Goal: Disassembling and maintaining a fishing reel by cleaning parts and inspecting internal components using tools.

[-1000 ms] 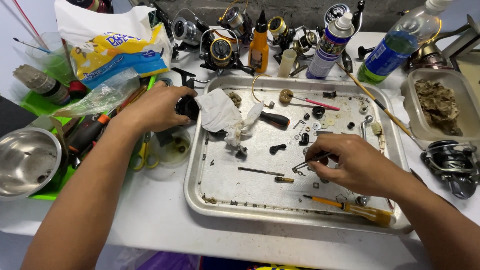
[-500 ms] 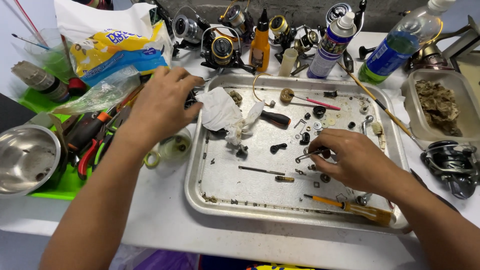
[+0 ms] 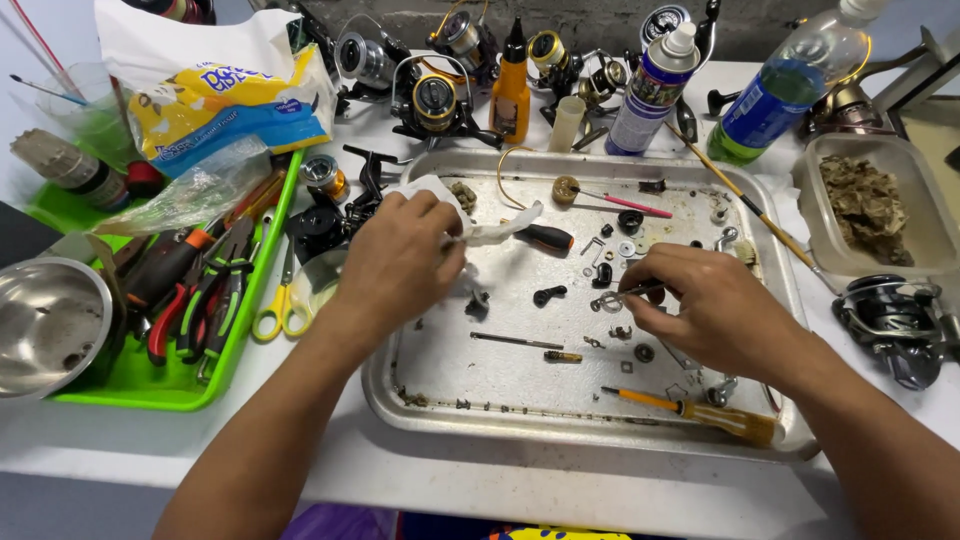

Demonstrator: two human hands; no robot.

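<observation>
Both hands work over a metal tray (image 3: 420,395). His left hand (image 3: 400,262) is closed around a white rag (image 3: 480,225), which bunches out past the fingers; a second ago that hand was off the tray's left edge, on a black reel part (image 3: 318,228). His right hand (image 3: 700,305) pinches a small metal part (image 3: 612,298) at its fingertips, barely moved since then.

Between the hands lie loose screws, washers and a black-handled screwdriver (image 3: 545,238); nearer him than the right hand lies one brush with a wooden handle (image 3: 690,410).

Left of the left hand a green tray (image 3: 150,385) holds pliers and yellow scissors (image 3: 278,305), with one steel bowl (image 3: 45,325) at its end. Right of the right hand a plastic tub (image 3: 925,215) holds brown clumps, and beside it sits one dark reel (image 3: 895,320).

Beyond the hands stand one orange bottle (image 3: 510,90), one spray can (image 3: 650,90) and one green bottle (image 3: 780,95), among several reels.
</observation>
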